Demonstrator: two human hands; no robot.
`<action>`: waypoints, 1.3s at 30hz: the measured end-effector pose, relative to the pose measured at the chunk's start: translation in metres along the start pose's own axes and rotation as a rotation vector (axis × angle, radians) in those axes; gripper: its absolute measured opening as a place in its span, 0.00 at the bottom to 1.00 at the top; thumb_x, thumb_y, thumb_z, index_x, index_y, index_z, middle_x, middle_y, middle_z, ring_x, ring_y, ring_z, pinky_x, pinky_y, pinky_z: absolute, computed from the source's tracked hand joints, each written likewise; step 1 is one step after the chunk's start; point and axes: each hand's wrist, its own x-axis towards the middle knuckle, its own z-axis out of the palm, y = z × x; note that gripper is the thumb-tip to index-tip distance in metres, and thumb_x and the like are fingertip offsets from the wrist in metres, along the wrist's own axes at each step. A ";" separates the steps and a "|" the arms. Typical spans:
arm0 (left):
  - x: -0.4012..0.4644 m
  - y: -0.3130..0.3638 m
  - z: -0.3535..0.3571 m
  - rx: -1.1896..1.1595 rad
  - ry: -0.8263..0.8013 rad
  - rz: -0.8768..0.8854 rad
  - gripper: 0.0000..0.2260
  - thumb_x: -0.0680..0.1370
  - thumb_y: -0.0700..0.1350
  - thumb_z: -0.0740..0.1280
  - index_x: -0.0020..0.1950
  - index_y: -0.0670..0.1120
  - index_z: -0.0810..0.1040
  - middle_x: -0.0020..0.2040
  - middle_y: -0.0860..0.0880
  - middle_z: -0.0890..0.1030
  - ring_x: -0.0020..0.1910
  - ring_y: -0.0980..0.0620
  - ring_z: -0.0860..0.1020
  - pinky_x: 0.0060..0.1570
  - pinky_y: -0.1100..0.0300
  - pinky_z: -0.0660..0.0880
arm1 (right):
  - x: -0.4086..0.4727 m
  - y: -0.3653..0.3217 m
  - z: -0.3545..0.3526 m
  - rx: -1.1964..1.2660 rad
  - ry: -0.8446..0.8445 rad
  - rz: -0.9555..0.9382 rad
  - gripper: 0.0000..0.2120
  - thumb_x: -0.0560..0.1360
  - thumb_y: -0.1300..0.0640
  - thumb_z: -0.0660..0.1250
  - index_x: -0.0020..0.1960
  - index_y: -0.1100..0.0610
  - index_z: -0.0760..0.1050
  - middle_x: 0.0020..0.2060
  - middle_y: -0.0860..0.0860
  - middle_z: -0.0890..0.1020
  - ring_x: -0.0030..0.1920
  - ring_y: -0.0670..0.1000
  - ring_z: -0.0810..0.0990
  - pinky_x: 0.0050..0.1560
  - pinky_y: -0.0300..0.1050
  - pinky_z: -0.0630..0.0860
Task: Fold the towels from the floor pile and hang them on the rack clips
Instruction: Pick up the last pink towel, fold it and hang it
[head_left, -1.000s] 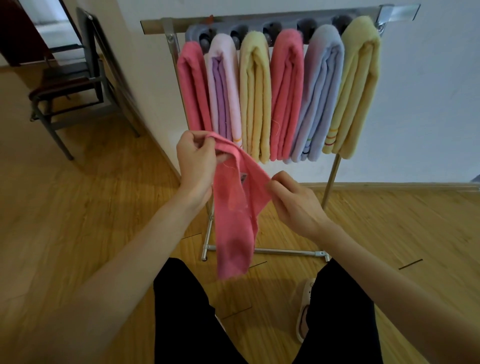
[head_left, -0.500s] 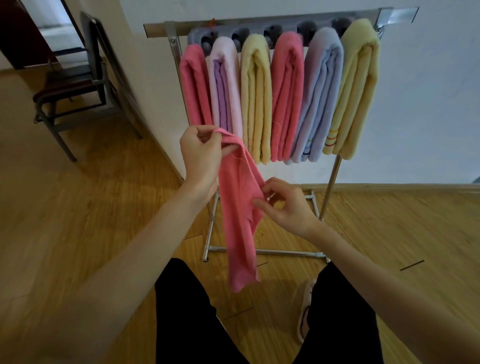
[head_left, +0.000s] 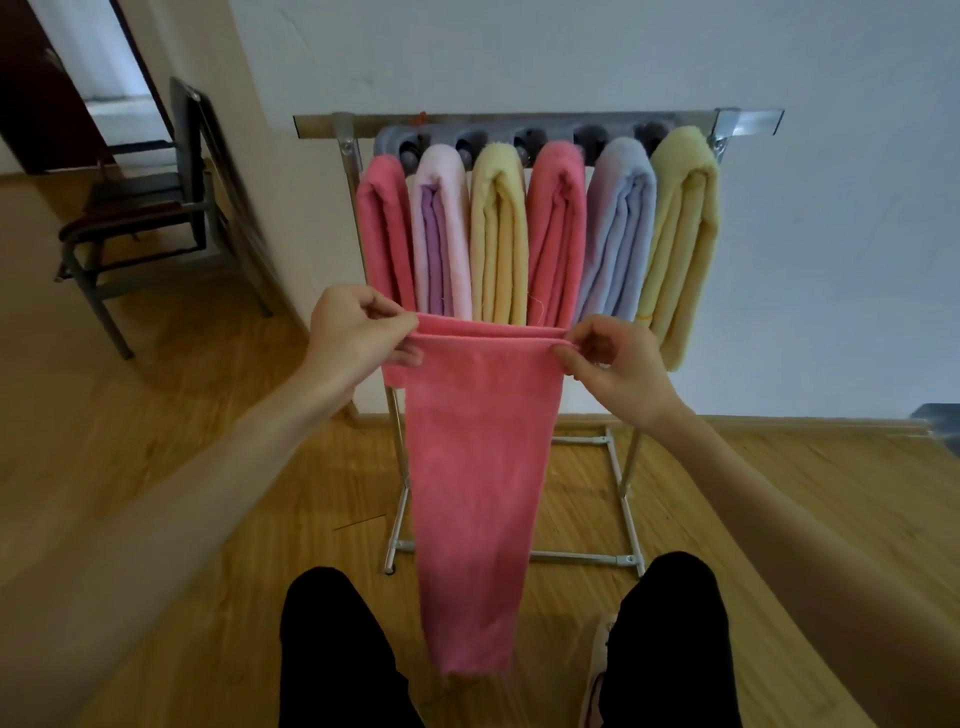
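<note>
A pink towel (head_left: 478, 467) hangs doubled in front of me, its top edges stretched level between both hands. My left hand (head_left: 356, 332) pinches the top left corner and my right hand (head_left: 608, 358) pinches the top right corner. Behind it stands the metal rack (head_left: 748, 120) with a grey clip bar (head_left: 395, 139). Several folded towels hang from the clips: pink (head_left: 382, 223), lilac (head_left: 441, 228), yellow (head_left: 498, 234), pink (head_left: 556, 228), blue (head_left: 621, 223) and yellow (head_left: 680, 234). No floor pile is in view.
The rack stands against a white wall (head_left: 831, 260) on a wooden floor (head_left: 156, 441). A dark metal chair (head_left: 145, 208) sits at the left near a doorway. My legs in black trousers and a shoe (head_left: 597, 670) are at the bottom.
The bunched pink towel has been spread out: my right hand slid to the right corner and both hands pulled the top edge taut and level. The view also moved closer to the rack.
</note>
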 end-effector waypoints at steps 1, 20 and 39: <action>0.002 0.003 -0.002 0.064 -0.033 0.021 0.04 0.75 0.35 0.68 0.41 0.40 0.77 0.34 0.40 0.82 0.31 0.46 0.83 0.36 0.54 0.81 | 0.003 -0.001 -0.002 -0.010 0.018 -0.005 0.04 0.73 0.62 0.71 0.41 0.58 0.77 0.34 0.53 0.81 0.36 0.55 0.81 0.40 0.47 0.80; 0.009 0.007 0.001 0.549 -0.269 0.399 0.05 0.73 0.37 0.66 0.43 0.47 0.78 0.40 0.52 0.78 0.41 0.53 0.77 0.36 0.65 0.71 | 0.016 -0.016 -0.033 -0.246 -0.056 -0.121 0.04 0.74 0.63 0.69 0.48 0.57 0.82 0.33 0.39 0.79 0.34 0.48 0.79 0.36 0.33 0.74; -0.024 0.005 0.015 0.808 -1.109 0.637 0.25 0.73 0.31 0.62 0.68 0.50 0.74 0.55 0.56 0.76 0.50 0.66 0.72 0.46 0.74 0.69 | 0.004 -0.023 0.006 -0.311 -0.168 -0.078 0.05 0.73 0.66 0.68 0.46 0.59 0.81 0.31 0.40 0.76 0.31 0.38 0.74 0.33 0.28 0.69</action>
